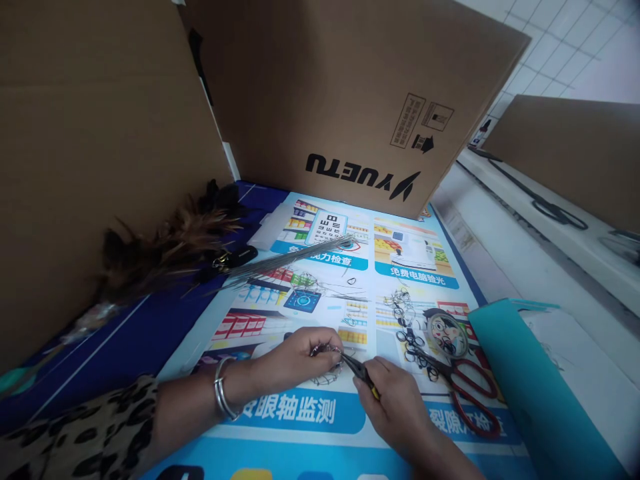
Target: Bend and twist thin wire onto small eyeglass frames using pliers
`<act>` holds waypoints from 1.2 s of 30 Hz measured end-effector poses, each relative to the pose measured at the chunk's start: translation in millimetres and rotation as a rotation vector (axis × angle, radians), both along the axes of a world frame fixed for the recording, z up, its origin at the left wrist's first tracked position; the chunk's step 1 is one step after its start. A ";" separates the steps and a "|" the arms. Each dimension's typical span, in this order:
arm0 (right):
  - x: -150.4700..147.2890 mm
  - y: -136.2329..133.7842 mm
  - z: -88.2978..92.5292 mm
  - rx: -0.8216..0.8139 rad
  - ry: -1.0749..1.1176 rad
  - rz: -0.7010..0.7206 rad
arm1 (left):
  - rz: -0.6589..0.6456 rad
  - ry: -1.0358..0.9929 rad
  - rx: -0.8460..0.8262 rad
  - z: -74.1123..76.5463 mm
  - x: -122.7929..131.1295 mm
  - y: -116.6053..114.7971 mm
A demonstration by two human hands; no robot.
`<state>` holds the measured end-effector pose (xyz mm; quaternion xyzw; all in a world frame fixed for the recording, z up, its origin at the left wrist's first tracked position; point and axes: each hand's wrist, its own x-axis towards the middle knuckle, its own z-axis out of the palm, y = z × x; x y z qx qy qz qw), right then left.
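Observation:
Near the middle of the printed sheet [345, 417], my left hand [305, 357] pinches a small ring-shaped piece of twisted wire [324, 379]. Part of the wire piece is hidden behind the thumb and fingers. My right hand [393, 400] is closed round the handles of dark-jawed pliers [359, 370] with a bit of yellow on the grip. The pliers' tip meets the wire piece beside my left fingertips. To the right of the pliers lie several small black wire loops [413, 343] and red-handled scissors [475, 393].
A bundle of straight wires [300, 257] and loose wire bits lie beyond my hands. Brown feathers [175, 233] are at left. A round clear dish [447, 335] sits near the scissors. Cardboard panels [350, 80] stand behind and at left; a teal box [535, 393] is at right.

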<state>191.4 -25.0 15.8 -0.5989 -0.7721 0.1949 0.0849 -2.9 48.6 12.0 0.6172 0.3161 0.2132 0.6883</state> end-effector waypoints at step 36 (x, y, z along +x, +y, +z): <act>0.5 1.3 15.0 -0.169 0.190 -0.053 | 0.064 0.014 0.015 1.5 0.3 1.0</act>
